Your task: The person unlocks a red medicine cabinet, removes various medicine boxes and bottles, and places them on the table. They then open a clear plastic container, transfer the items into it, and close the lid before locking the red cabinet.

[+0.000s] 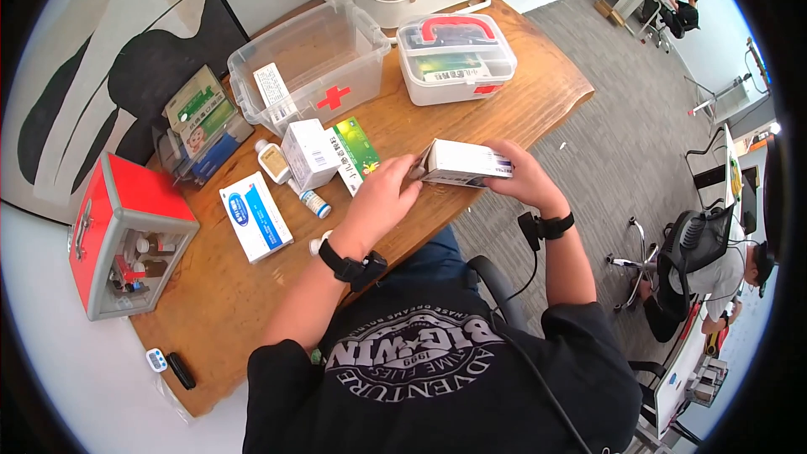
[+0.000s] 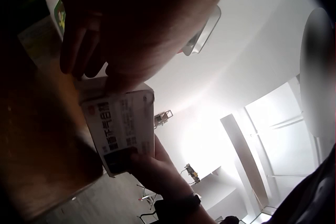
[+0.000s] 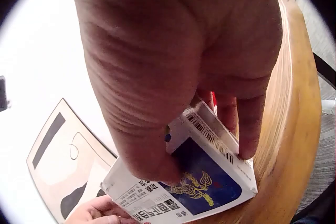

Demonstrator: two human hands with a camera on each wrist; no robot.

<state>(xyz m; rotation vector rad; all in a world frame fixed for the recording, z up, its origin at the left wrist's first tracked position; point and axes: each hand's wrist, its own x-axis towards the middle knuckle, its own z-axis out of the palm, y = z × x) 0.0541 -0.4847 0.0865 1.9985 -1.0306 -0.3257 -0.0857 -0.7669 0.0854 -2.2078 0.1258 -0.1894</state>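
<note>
A white medicine box [image 1: 466, 161] with printed text is held over the table's front edge. My right hand [image 1: 525, 175] grips its right end, with the thumb across a dark blue panel with yellow plant drawings [image 3: 197, 174]. At the box's left end, the thumb and fingers of my left hand [image 1: 378, 206] pinch at the end flap. The left wrist view shows the left thumb on the box's [image 2: 122, 129] upper edge, the other fingers hanging beside it. Nearest the left hand lie a green-and-white box [image 1: 357, 147] and a small blue-and-white bottle [image 1: 315, 204].
On the wooden table [image 1: 538, 88] are a clear bin [image 1: 370, 76] with a red cross, a lidded box with a red handle [image 1: 458, 34], a white carton [image 1: 309, 155], a blue-and-white box [image 1: 256, 217], a brown-and-white bottle [image 1: 273, 161] and a red case [image 1: 139, 202].
</note>
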